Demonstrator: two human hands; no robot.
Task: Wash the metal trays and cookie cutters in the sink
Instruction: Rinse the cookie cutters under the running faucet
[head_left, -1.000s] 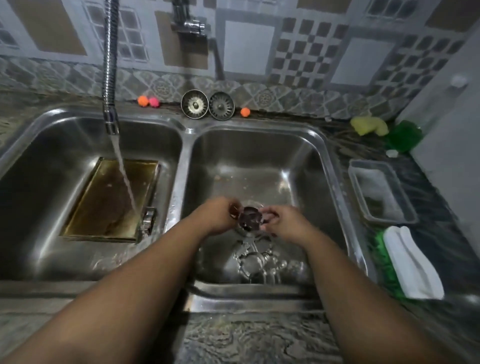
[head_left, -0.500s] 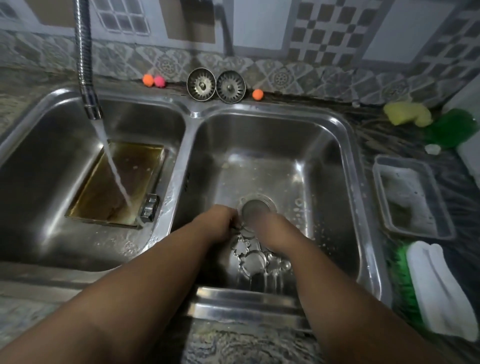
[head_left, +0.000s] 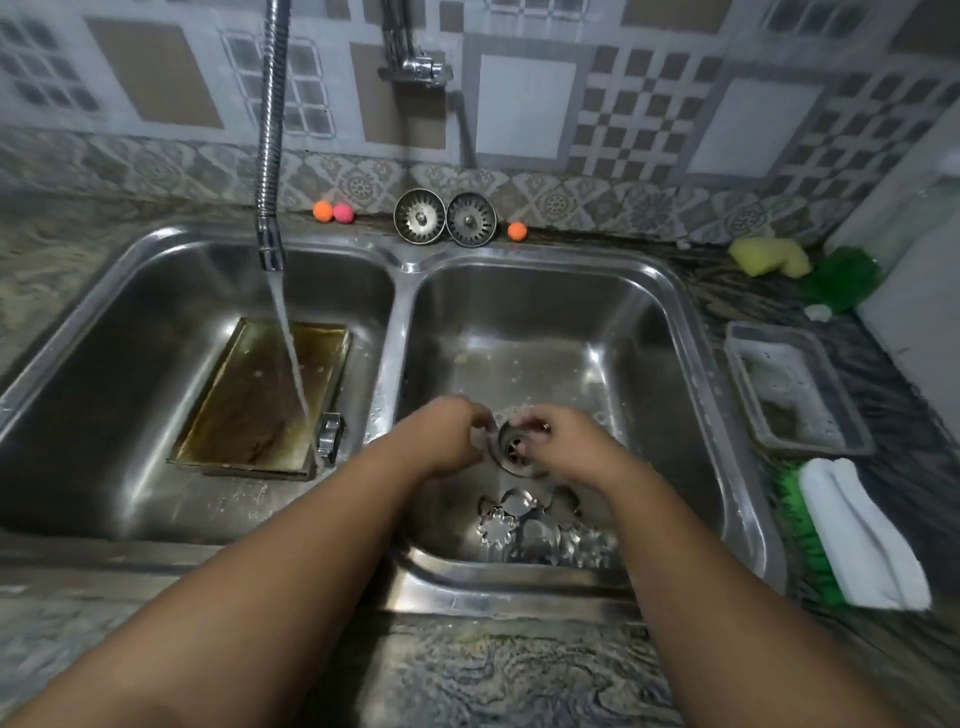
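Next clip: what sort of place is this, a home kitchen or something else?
Most likely a home kitchen: a double-bowl steel sink set into a stone-patterned counter, patterned wall tiles behind it, and a sponge and scrubbing brush beside the right bowl.

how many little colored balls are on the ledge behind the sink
3. An orange ball and a pink ball sit side by side left of the left strainer; a second orange ball sits right of the right strainer. Others could hide behind them.
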